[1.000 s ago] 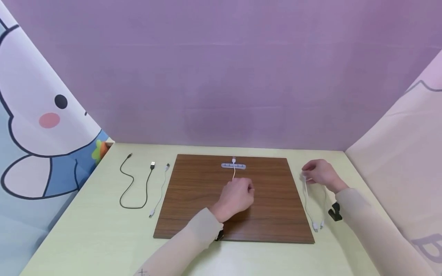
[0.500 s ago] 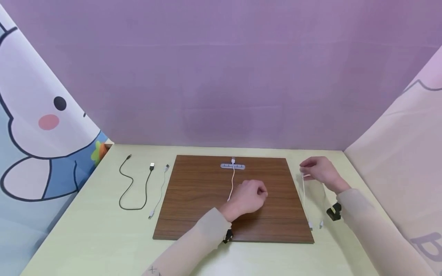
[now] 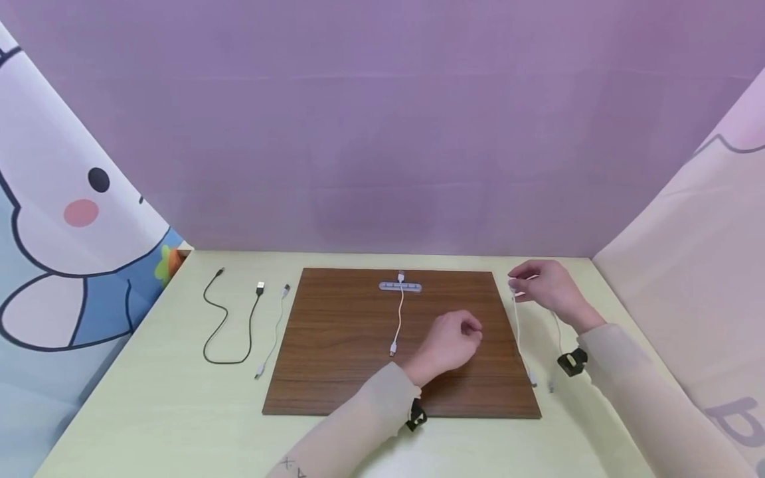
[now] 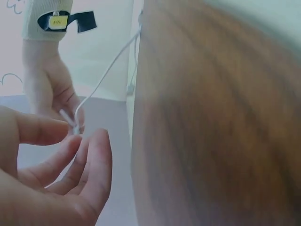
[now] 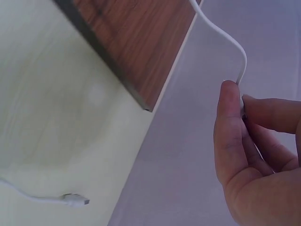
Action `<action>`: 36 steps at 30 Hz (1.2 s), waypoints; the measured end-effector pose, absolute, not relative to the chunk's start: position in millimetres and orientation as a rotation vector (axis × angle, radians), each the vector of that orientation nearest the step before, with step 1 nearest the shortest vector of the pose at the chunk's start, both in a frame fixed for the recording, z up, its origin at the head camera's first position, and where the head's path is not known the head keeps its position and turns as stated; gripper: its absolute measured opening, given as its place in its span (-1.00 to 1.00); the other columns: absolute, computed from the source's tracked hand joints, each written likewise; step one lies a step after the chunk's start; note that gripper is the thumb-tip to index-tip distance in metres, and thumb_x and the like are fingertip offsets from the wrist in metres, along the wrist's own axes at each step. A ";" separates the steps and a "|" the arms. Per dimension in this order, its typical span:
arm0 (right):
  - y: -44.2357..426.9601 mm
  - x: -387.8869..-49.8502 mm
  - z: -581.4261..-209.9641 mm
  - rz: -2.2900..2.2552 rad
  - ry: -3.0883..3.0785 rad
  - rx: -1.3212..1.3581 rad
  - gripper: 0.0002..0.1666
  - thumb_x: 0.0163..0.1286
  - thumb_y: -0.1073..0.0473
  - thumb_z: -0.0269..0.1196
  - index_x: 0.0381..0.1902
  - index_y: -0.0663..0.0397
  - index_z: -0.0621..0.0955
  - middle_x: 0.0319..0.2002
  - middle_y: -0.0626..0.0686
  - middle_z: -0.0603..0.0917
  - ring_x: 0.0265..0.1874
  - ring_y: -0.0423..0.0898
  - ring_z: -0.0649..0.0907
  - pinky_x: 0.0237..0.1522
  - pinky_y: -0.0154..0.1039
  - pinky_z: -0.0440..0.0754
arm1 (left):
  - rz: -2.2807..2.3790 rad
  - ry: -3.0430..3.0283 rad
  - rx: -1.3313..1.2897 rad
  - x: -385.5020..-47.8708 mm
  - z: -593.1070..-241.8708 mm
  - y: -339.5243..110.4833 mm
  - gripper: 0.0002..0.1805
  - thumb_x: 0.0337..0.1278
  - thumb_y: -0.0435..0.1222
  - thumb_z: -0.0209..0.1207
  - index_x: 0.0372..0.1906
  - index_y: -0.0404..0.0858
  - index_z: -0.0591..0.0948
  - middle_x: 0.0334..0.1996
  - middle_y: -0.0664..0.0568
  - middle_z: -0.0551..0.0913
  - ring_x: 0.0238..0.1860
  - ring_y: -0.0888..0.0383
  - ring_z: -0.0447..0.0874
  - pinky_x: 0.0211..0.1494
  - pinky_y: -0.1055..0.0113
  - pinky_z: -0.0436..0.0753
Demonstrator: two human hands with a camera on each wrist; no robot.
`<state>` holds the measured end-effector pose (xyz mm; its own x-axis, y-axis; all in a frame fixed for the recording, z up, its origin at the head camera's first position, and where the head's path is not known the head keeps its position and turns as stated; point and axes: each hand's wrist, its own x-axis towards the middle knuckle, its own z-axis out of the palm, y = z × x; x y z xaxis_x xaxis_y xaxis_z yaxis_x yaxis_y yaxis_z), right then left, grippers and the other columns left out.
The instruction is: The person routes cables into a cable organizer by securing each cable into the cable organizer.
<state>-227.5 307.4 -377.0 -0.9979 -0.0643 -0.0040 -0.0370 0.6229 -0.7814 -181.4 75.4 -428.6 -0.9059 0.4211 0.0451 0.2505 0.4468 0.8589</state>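
In the head view my right hand point(image 3: 546, 289) pinches one end of a white USB cable point(image 3: 517, 332) beyond the board's right edge; the cable hangs down to a plug by that edge. Thumb and fingertips cover most of the gripped plug in the right wrist view. My left hand point(image 3: 451, 340) hovers over the wooden board point(image 3: 335, 332), fingers loosely bent, holding nothing. Behind its fingertips in the left wrist view appears the right hand's cable point(image 4: 96, 89). A second white cable point(image 3: 400, 318) sits in the pale blue cable clip point(image 3: 391, 286) and lies down the board.
Left of the board lie a black USB cable point(image 3: 228, 362) and a short white cable point(image 3: 277, 335). Another white plug point(image 5: 75, 200) rests on the table to the right. A purple backdrop point(image 3: 382, 133) stands behind the table.
My left hand has moved right across the board, uncovering the lower end of the clipped cable. The right hand has shifted slightly left and up, drawing its cable towards the board's edge.
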 end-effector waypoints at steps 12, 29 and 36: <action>297.9 -226.2 -360.7 -1.405 2.813 -0.156 -0.70 0.43 0.32 0.26 0.01 0.48 0.62 -0.11 0.36 0.68 -0.34 -0.03 0.78 -0.26 -0.21 0.76 | 1.832 2.012 0.308 -175.2 -440.1 103.0 -0.68 0.29 -0.33 0.29 0.11 -0.25 0.63 -0.24 0.20 0.68 -0.18 0.20 0.69 -0.01 0.32 0.64; 286.9 -231.7 -347.6 -1.417 2.796 -0.141 -0.67 0.45 0.31 0.27 0.05 0.49 0.61 -0.04 0.40 0.67 -0.30 0.03 0.80 -0.26 -0.23 0.75 | 2.040 1.556 0.303 -180.0 -441.6 104.8 -0.68 0.23 -0.48 0.26 0.08 -0.29 0.62 -0.19 -0.01 0.71 -0.08 0.05 0.72 0.18 0.13 0.64; 279.4 -239.2 -352.2 -1.501 2.744 -0.121 -0.65 0.44 0.31 0.27 0.07 0.50 0.60 0.00 0.42 0.66 -0.26 0.06 0.80 -0.18 -0.14 0.75 | 2.079 1.537 0.231 -180.3 -433.4 102.8 -0.77 0.24 -0.52 0.26 -0.01 -0.41 0.61 -0.30 -0.07 0.71 -0.33 0.13 0.72 -0.07 0.17 0.75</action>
<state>-239.2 279.4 -352.2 -0.9970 -0.0733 0.0266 -0.0619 0.5369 -0.8414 -180.3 102.8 -433.4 -0.8400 0.5136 -0.1750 -0.3179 -0.2045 0.9258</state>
